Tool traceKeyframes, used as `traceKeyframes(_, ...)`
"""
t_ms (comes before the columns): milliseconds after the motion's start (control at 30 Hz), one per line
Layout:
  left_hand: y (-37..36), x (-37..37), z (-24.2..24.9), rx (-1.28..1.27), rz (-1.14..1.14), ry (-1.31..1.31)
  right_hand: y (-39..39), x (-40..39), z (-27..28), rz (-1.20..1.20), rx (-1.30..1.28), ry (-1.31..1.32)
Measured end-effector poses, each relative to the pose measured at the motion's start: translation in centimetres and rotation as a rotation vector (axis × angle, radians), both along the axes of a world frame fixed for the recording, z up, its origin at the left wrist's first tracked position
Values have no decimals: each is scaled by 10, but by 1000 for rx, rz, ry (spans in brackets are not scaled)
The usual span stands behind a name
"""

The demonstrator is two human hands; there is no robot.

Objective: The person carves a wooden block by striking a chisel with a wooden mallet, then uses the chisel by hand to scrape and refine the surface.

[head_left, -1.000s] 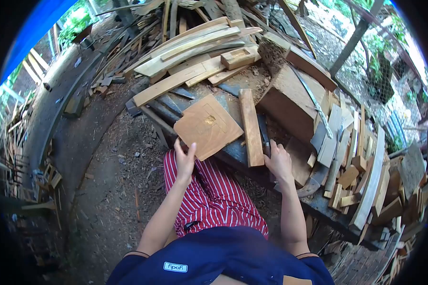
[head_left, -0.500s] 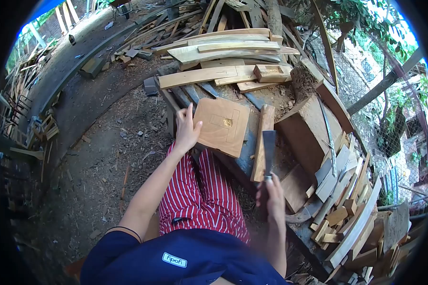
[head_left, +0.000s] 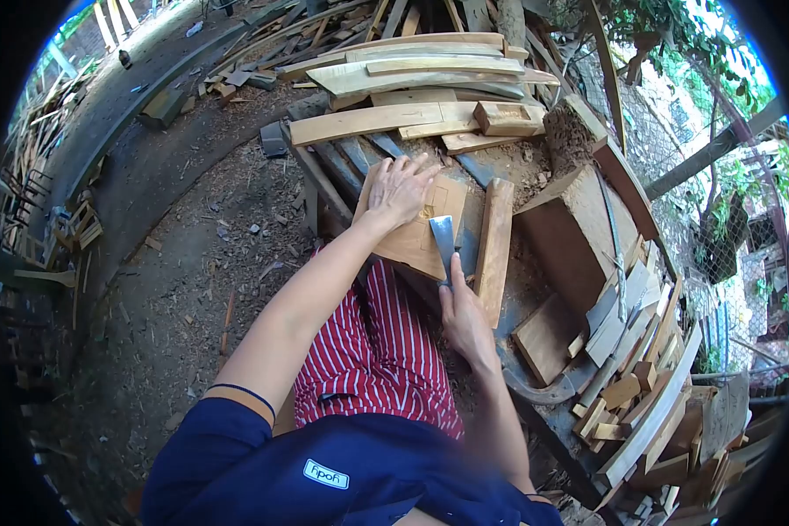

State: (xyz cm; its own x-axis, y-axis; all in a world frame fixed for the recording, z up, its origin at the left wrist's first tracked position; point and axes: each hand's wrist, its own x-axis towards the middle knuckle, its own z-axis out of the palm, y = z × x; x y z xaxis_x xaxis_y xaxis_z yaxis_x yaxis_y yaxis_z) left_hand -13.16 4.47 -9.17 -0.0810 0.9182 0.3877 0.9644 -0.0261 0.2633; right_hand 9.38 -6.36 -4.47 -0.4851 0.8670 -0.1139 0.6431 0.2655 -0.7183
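My left hand [head_left: 401, 190] lies flat on the top of a square wooden block [head_left: 409, 246], its fingers stretched toward the far edge. Pencil lines and a small rough recess mark the block's face, partly covered by that hand. A wide-bladed chisel [head_left: 443, 235] is gripped by its handle in my right hand [head_left: 466, 320]. Its bright blade overlaps the right part of the block, the edge close to the recess. Just right of the block, a squared wooden bar [head_left: 496, 252] lies on the dark workbench [head_left: 535, 329].
Long curved planks [head_left: 430, 79] are stacked along the bench's far side, with a small hollowed block [head_left: 508, 118] at their right end. A large brown timber piece [head_left: 570, 226] stands to the right. Offcuts [head_left: 627, 394] crowd the right edge. Wood chips cover the ground at left.
My left hand has gone from the block's left edge onto its top face. My right hand has brought the chisel up and left over the block, the blade now turned and catching light.
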Motion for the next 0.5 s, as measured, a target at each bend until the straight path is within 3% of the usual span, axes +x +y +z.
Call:
traceKeyframes(200, -2, 2, 4, 0, 23, -20, 13, -13, 33, 27, -66, -152)
traceKeyframes(500, -1, 5, 5, -18, 38, -38, 22, -26, 28, 40, -26, -206)
